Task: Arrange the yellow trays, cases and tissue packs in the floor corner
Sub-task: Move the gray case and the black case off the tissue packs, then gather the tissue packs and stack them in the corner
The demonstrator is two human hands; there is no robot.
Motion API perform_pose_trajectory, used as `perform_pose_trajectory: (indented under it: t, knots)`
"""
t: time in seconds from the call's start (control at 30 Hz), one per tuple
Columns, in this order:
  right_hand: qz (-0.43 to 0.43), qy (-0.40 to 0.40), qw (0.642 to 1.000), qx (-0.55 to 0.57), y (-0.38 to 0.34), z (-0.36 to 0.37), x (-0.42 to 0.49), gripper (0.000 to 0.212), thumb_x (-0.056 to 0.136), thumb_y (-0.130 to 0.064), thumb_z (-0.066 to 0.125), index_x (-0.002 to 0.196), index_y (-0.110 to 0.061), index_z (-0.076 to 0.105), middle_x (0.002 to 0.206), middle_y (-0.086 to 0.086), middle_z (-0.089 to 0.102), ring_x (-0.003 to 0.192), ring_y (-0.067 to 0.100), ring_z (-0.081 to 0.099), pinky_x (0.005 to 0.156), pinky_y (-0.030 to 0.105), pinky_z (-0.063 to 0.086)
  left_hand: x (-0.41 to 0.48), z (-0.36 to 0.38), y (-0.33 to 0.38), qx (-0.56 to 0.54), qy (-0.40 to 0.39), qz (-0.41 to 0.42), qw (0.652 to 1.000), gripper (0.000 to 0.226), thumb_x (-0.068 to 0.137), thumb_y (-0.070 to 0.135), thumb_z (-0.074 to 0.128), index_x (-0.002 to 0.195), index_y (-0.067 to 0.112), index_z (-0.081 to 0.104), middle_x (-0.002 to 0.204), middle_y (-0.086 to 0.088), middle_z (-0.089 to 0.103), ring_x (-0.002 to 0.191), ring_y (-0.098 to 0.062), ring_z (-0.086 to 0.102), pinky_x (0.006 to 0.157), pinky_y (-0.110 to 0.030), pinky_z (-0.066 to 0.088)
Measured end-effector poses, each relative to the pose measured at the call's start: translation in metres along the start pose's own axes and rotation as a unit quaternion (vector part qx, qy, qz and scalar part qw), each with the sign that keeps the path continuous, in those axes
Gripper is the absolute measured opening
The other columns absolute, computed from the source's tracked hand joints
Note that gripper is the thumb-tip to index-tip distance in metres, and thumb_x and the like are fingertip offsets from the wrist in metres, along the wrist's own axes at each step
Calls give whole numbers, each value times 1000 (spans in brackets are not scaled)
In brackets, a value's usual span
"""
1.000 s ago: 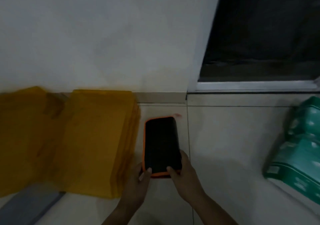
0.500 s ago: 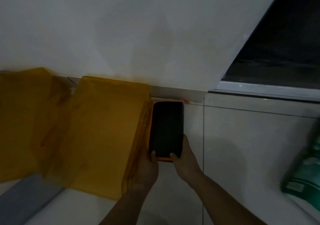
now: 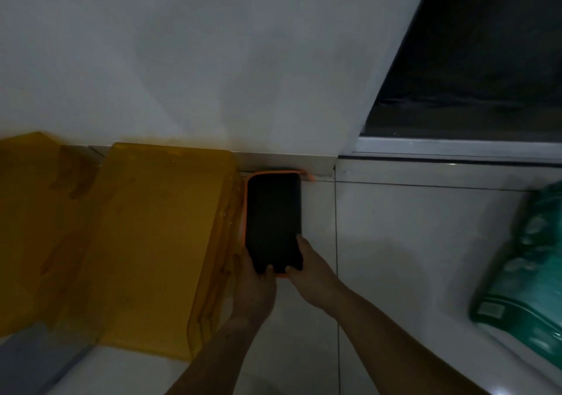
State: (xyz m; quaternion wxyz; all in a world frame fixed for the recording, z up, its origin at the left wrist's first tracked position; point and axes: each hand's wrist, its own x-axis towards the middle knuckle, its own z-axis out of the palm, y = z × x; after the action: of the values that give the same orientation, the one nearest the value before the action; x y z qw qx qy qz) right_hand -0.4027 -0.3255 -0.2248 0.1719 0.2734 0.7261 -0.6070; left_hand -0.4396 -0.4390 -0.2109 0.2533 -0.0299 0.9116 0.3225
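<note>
A black case with an orange rim (image 3: 273,218) lies flat on the white floor, its far end against the skirting board and its left side against a stack of yellow trays (image 3: 158,242). My left hand (image 3: 255,288) and my right hand (image 3: 313,273) both grip the case's near end, thumbs on top. More yellow trays (image 3: 27,218) stand further left against the wall. A green tissue pack (image 3: 526,273) lies at the far right, blurred.
The white wall (image 3: 213,60) runs behind everything. A dark window or door opening (image 3: 474,60) with a white sill is at the upper right. A grey object (image 3: 27,361) shows at the bottom left corner. Bare tile stretches between the case and the tissue pack.
Both hands have pushed the case forward along the floor until its far end met the skirting board, and it now sits tight beside the yellow tray stack. The view has shifted.
</note>
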Motion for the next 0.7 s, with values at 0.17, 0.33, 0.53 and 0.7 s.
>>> perform_pose_trajectory:
  t: [0.17, 0.33, 0.53, 0.7]
  knots:
    - [15, 20, 999, 26, 12, -22, -37, 61, 97, -35, 52, 146, -36, 15, 143, -14, 31, 134, 7, 33, 110, 20, 28, -25, 2, 13, 38, -44, 6, 998, 57, 98, 30, 51, 149, 18, 30, 154, -9, 29, 139, -23, 31, 107, -17, 21]
    - [63, 107, 991, 44, 60, -81, -109, 72, 96, -25, 56, 149, -36, 8, 139, -25, 26, 129, 0, 30, 106, 13, 25, -60, 26, 32, 2, -158, 58, 986, 47, 97, 23, 53, 139, 34, 35, 163, 3, 5, 143, -18, 30, 111, -25, 33]
    - [143, 272, 952, 6, 149, -172, -218, 74, 92, -22, 62, 153, -25, 19, 149, -1, 41, 129, 19, 47, 105, 29, 37, -108, 73, 74, 81, -262, 122, 954, 52, 97, 30, 51, 146, 31, 32, 162, 9, 4, 100, -1, 52, 66, -9, 39]
    - [138, 474, 869, 30, 215, -234, -304, 51, 88, -5, 64, 133, -21, 48, 126, 6, 59, 113, 26, 58, 83, 37, 49, -153, 134, 121, 130, -307, 212, 919, 54, 97, 30, 51, 147, 29, 31, 163, 4, 6, 146, -11, 21, 96, -10, 21]
